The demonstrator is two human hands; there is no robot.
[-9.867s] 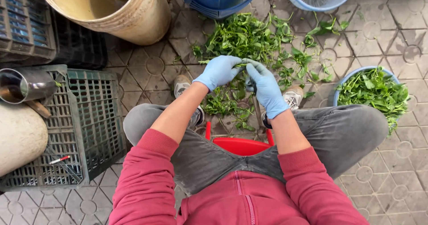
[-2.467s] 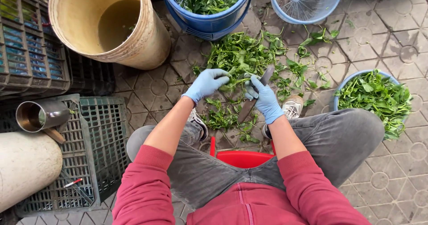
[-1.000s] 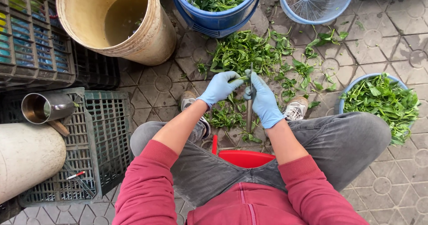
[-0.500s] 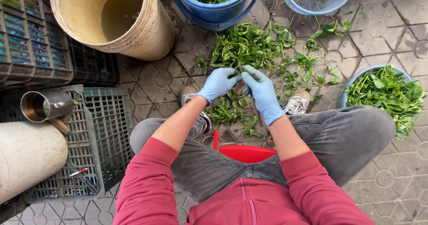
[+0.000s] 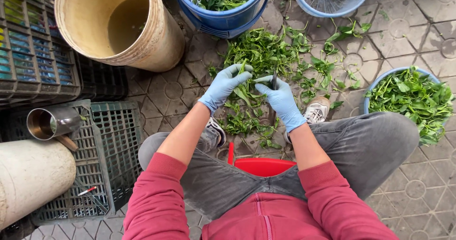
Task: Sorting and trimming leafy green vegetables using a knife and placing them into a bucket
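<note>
Above a red stool point(image 5: 264, 166), the gloved left hand point(image 5: 223, 85) pinches a leafy sprig point(image 5: 245, 89); the right hand point(image 5: 283, 101) is closed on a dark knife point(image 5: 274, 80) beside it. Past them, greens point(image 5: 266, 54) lie piled on the floor, then a blue bucket point(image 5: 228, 19).

Blue gloves on the left hand point(image 5: 223, 85) and right hand point(image 5: 284, 102), green leaves point(image 5: 266, 54), red stool point(image 5: 263, 166).

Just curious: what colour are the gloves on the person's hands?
Light blue, on both the left hand and right hand; clearest in the head view.
</note>
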